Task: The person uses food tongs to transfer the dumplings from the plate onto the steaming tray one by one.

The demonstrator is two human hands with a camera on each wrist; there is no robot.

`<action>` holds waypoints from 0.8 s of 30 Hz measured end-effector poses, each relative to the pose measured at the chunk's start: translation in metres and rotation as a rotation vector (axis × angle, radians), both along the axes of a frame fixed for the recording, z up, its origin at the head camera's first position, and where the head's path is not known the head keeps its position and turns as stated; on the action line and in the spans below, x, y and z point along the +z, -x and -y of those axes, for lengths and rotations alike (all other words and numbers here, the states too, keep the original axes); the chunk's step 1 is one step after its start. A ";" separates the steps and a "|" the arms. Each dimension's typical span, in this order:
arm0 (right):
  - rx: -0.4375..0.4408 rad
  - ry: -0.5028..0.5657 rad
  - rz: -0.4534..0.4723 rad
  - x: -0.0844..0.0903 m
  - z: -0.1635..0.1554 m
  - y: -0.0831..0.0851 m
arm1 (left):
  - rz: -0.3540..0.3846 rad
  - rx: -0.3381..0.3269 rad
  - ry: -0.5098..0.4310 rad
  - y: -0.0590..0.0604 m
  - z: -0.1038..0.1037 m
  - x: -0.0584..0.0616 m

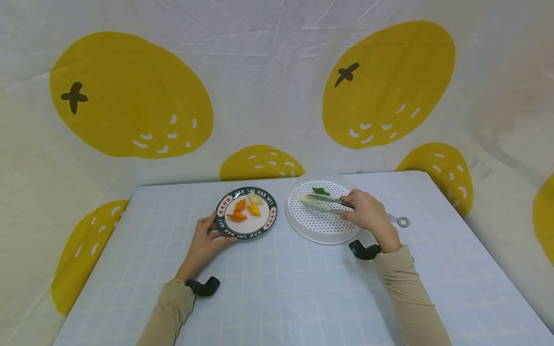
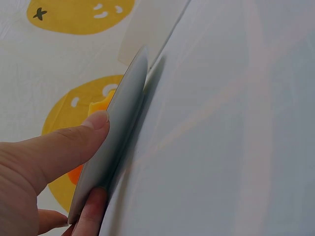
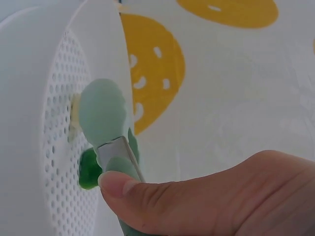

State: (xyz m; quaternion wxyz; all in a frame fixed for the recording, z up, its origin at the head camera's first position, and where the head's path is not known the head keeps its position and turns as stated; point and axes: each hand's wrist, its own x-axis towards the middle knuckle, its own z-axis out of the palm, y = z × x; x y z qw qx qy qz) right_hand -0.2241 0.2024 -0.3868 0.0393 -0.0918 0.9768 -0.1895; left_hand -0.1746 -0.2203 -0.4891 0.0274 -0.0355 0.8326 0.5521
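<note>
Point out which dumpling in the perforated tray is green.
The green dumpling is the one at the tray's far edge, beyond the tongs; the other dumpling beside it is pale cream.

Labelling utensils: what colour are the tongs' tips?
Pale mint green tongs' tips, clearest in the right wrist view.

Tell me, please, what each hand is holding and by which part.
The right hand grips the tongs around their middle. The left hand pinches the plate at its near left rim, thumb on top.
</note>
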 end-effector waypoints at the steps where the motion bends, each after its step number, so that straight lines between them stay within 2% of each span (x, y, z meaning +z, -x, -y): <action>1: -0.001 0.002 0.001 0.000 0.000 0.000 | -0.001 0.001 0.000 0.000 0.000 0.000; 13: -0.004 0.036 -0.027 0.007 0.002 -0.004 | -0.003 0.009 -0.003 0.001 -0.001 -0.001; 24: 0.011 0.080 -0.089 0.012 0.015 -0.012 | 0.015 0.021 0.005 0.001 0.000 -0.001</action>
